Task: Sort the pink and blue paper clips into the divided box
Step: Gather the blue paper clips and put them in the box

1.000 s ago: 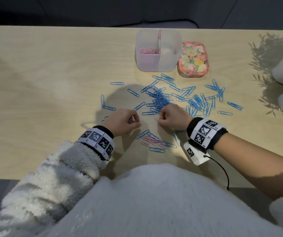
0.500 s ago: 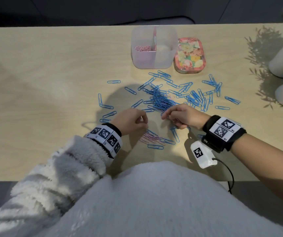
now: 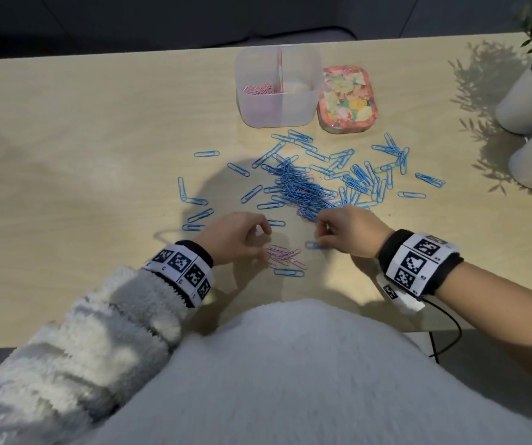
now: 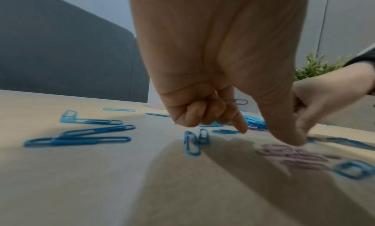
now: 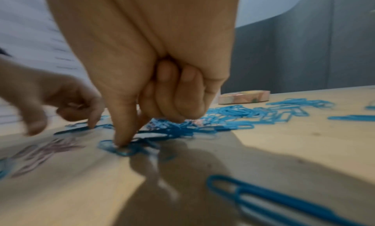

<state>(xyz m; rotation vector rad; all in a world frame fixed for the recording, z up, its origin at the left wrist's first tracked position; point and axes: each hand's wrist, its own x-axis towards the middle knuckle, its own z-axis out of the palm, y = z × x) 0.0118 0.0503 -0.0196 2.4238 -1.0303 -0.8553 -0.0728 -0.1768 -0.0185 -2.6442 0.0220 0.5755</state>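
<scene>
The clear divided box (image 3: 303,101) stands at the back of the table, with pink clips (image 3: 258,89) in its left compartment. Blue clips (image 3: 303,187) are piled and scattered mid-table. A small heap of pink clips (image 3: 284,256) lies between my hands. My left hand (image 3: 263,232) hovers beside that heap, a pink clip (image 4: 239,101) held in its curled fingers and its thumb tip down at the heap (image 4: 292,155). My right hand (image 3: 321,234) sits at the pile's near edge, its thumb and forefinger down on a blue clip (image 5: 121,149), the other fingers curled in.
A flowered tin (image 3: 346,99) stands right of the box. Two white plant pots (image 3: 528,104) are at the table's right edge. Loose blue clips (image 3: 194,200) lie left of my left hand, and one (image 3: 288,273) lies near the front edge.
My right hand has shifted slightly right along the pile's near edge. Fewer blue clips now lie around the pink heap. My left hand stays beside the heap.
</scene>
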